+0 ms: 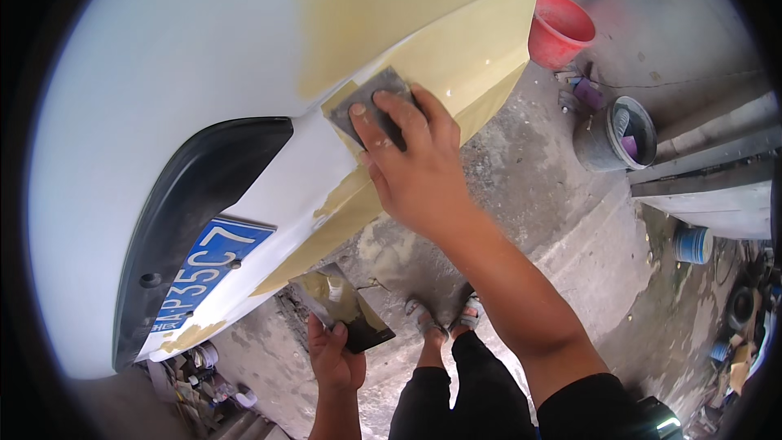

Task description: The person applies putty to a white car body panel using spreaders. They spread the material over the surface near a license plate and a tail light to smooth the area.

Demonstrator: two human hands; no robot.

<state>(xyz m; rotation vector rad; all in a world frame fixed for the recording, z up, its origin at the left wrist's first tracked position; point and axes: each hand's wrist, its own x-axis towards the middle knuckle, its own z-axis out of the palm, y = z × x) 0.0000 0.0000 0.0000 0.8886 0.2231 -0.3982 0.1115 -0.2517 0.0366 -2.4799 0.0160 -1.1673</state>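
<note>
My right hand is closed on a thin dark grey putty spreader. Its fingers press the spreader flat against the white car body, over a pale yellow putty patch. Lower down, my left hand grips a dark putty board by one edge, thumb on top. Yellowish putty is smeared over that board. A light, narrow piece, perhaps a handle, shows by the left thumb. Putty also covers the lower edge of the bodywork, with ragged ends.
Left of my hands, the car carries a black trim recess and a blue number plate. A red bucket and a grey bucket stand on the concrete floor at the right. Clutter lies along the right edge and lower left.
</note>
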